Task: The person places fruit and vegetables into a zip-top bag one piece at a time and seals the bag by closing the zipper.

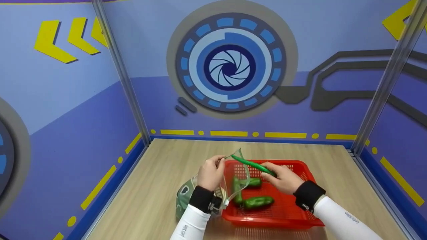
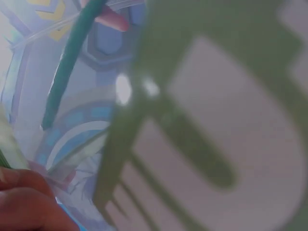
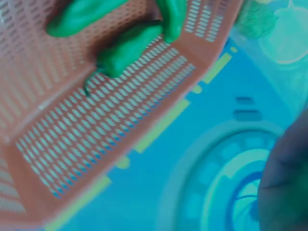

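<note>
My left hand [image 1: 210,175] pinches the upper rim of a green-and-clear plastic zip bag [image 1: 185,200], its mouth spread towards the right. A white slider [image 1: 227,202] shows at the lower end of that mouth. In my right hand [image 1: 283,178] is a long green chili pepper [image 1: 250,162], gripped near its lower right end, its thin tip by the bag's opening. Through the clear plastic the left wrist view shows the chili [image 2: 67,67], close to my left fingers [image 2: 29,204]. Three green peppers [image 1: 259,202] lie in a red basket [image 1: 287,218]; the bag's edge partly overlaps them.
The slotted red basket stands on a wood-toned table [image 1: 150,186], just right of the bag. Blue and purple printed panels [image 1: 153,103] rise behind and at both sides, with metal posts [image 1: 125,73] at the corners.
</note>
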### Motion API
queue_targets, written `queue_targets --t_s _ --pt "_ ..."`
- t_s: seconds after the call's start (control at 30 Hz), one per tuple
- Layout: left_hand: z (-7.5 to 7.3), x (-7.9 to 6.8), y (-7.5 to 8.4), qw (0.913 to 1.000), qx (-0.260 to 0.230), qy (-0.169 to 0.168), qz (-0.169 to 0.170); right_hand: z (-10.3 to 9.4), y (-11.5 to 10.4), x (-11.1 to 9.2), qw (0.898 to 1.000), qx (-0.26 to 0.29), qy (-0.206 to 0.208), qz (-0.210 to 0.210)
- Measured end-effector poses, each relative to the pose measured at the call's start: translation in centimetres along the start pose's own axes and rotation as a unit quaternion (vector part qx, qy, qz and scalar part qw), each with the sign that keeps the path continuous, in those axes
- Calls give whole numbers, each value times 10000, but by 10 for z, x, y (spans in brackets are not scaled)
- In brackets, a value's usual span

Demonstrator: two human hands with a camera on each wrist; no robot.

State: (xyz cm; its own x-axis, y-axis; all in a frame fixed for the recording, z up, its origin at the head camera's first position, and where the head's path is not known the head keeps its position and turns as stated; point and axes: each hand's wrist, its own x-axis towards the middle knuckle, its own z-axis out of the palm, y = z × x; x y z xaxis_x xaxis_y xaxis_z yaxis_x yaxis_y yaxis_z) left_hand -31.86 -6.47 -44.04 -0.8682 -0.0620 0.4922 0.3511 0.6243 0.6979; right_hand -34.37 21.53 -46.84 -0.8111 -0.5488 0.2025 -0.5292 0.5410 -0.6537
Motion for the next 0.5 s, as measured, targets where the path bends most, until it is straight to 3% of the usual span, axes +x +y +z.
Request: queue_targets --t_s 0.27,0.4,0.5 --pt "-1 0 3 10000 41 60 -1 13 -44 16 9874 -1563 -237 1" --pt "0 0 3 10000 65 53 22 23 -64 32 9784 -1965 -257 -587" --pt "1 0 3 9999 78 41 67 31 -76 47 9661 -2284 -308 -1163"
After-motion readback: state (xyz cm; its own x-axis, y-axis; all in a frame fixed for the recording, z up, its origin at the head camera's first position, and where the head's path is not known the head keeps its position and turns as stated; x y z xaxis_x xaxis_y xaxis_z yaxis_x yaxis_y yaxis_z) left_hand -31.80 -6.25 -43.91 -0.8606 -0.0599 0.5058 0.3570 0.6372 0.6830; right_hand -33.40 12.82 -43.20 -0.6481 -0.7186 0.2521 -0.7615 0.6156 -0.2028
